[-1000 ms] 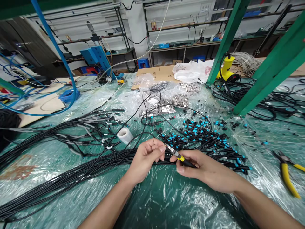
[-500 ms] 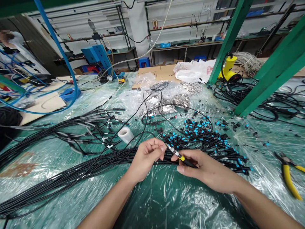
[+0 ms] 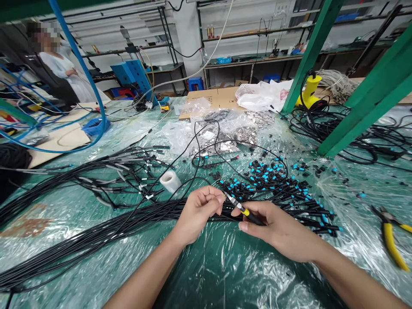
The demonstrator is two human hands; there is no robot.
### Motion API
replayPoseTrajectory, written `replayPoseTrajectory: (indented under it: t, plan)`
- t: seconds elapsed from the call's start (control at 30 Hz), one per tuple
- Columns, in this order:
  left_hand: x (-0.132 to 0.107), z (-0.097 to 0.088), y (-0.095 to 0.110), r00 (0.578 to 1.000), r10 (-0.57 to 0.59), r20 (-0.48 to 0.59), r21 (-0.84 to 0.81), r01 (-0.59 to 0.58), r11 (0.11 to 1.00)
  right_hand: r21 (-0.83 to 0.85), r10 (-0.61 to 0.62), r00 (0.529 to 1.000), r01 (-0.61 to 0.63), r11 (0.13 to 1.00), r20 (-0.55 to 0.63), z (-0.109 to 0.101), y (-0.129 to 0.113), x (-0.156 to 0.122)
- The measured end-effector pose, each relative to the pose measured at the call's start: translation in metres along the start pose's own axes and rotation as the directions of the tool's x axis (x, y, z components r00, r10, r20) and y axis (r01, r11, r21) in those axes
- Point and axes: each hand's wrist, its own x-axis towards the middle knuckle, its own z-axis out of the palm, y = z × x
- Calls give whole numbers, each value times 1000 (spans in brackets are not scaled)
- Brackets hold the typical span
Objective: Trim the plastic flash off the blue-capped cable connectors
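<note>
My left hand (image 3: pixel 201 212) is closed in a pinch above the bundle of black cables (image 3: pixel 141 219); what sits between its fingertips is too small to make out. In my right hand (image 3: pixel 273 227) is a slim hand tool (image 3: pixel 246 213) with a black-and-yellow handle and a bright metal tip. That tip points up and left, reaching almost to my left fingertips. Just beyond both hands lies a heap of small black connectors with blue parts (image 3: pixel 268 171). Cable ends with blue tips (image 3: pixel 322 214) spread out to the right.
A white roll (image 3: pixel 170 182) stands left of my hands. Yellow-handled pliers (image 3: pixel 391 244) lie at right. Plastic bags of metal parts (image 3: pixel 222 137) sit farther back. Green posts (image 3: pixel 310 56) rise at right, and a blue hose (image 3: pixel 79 60) hangs at left. A person (image 3: pixel 64 71) stands at far left.
The person at far left has moved right and stands more fully in view. My hands and the tool have hardly moved.
</note>
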Motion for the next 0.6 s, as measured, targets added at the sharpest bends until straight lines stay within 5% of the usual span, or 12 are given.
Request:
replayPoseTrajectory:
  t: [0.17, 0.3, 0.47, 0.6]
  plan:
    - [1, 1, -2, 1000, 2, -5, 12, -2, 1000, 54, 24, 991, -17, 998, -131, -9, 2, 2]
    - [0, 2, -1, 1000, 0, 5, 3, 0, 1000, -119, -76, 931, 35, 992, -358, -18, 8, 5]
    - [-1, 5, 9, 1000, 28, 1, -48, -28, 998, -420, -255, 739, -42, 906, -624, -33, 13, 5]
    - [10, 3, 28, 997, 50, -65, -87, -56, 995, -429, -318, 559, -77, 900, -766, -54, 14, 0]
